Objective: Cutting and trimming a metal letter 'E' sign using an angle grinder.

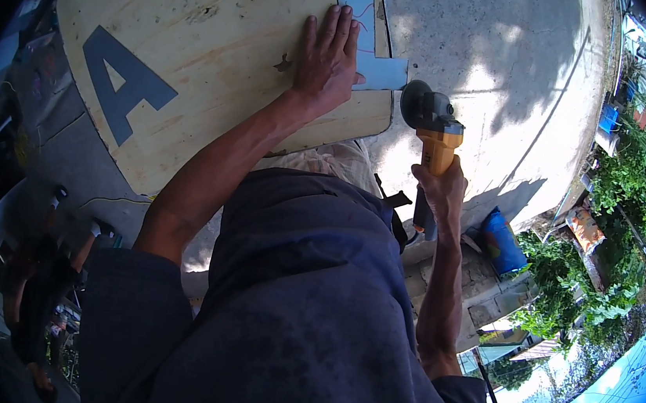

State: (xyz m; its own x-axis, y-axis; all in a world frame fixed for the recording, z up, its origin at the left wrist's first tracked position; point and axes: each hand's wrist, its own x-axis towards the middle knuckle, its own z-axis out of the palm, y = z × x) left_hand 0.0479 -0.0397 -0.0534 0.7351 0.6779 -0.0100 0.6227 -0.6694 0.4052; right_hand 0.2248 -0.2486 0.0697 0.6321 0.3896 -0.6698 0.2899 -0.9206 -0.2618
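My left hand (328, 64) lies flat with fingers stretched on a pale blue, L-shaped sheet piece (383, 75) with red markings. The sheet rests along the right edge of a plywood board (223, 26). In my right hand (444, 189) is a yellow and black angle grinder (438, 139), gripped around its body. Its dark round disc (413, 105) stands close to the right end of the sheet's short arm. Whether disc and sheet touch I cannot tell, nor whether the disc is spinning.
A dark grey cut-out or painted letter shape (122, 88) is on the board's left part. Sunlit, patchily shaded concrete (501, 79) lies right of the board. A blue sack (501, 244) and green plants (635, 156) are farther right. Another person (38, 290) is at the lower left.
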